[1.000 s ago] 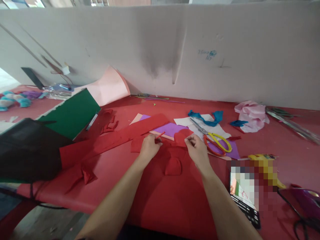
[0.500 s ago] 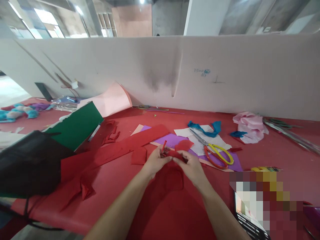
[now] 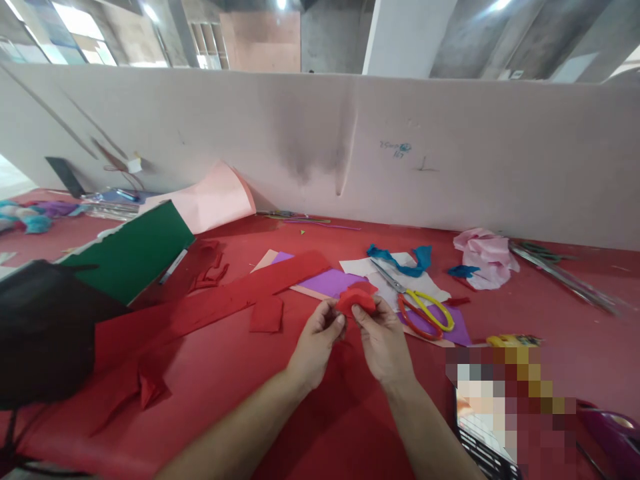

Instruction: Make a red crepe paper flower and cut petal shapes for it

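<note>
A small rounded piece of red crepe paper (image 3: pixel 356 304) is held up between my two hands. My left hand (image 3: pixel 316 343) pinches at its left edge, thumb against curled fingers. My right hand (image 3: pixel 385 340) grips its right side, the thumb lying across the front. A long red crepe paper strip (image 3: pixel 215 297) stretches over the table to the left, with a smaller cut red piece (image 3: pixel 266 315) near my left hand. Scissors (image 3: pixel 421 308) with one yellow and one red handle lie open just beyond my right hand, on white paper (image 3: pixel 357 267) and purple paper (image 3: pixel 323 283).
A green board (image 3: pixel 135 250) and a dark bag-like object (image 3: pixel 45 333) stand at left. Blue scraps (image 3: pixel 417 261) and crumpled pink paper (image 3: pixel 485 257) lie at the back right. A phone-like device (image 3: pixel 480 440), partly pixelated, is at front right. A pale wall (image 3: pixel 225 127) closes the back.
The red piece has been turned up and now shows a broad, rounded face. My right thumb has moved onto its front. The view has shifted slightly to the right.
</note>
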Available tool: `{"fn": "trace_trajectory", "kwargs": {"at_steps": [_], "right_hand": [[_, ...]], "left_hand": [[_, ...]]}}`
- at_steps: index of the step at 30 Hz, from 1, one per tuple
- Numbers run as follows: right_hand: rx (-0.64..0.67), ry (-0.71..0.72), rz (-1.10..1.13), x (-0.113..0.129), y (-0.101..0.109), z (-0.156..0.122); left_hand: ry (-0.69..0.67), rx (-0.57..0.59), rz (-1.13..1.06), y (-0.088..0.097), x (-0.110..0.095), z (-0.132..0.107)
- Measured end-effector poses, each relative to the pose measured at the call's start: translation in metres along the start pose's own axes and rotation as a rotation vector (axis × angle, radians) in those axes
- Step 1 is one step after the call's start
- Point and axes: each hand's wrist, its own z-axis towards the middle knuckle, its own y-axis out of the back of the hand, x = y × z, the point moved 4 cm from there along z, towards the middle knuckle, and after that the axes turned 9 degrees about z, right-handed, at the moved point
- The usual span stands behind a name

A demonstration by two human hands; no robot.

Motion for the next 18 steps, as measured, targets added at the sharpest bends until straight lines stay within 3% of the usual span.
{"fn": "trace_trajectory", "kwargs": {"at_steps": [7,18], "right_hand": [[0.029,-0.045,0.019,-0.0071,-0.0025,-0.0027],[0.109,0.052,-0.075,-0.004,0.0011,-0.0008]], "left_hand": [[-0.018,-0.042,0.001,0.0003,-0.0011,-0.0033],[-0.1,-0.083,-0.013,0.004,-0.0025,-0.0034]]}}
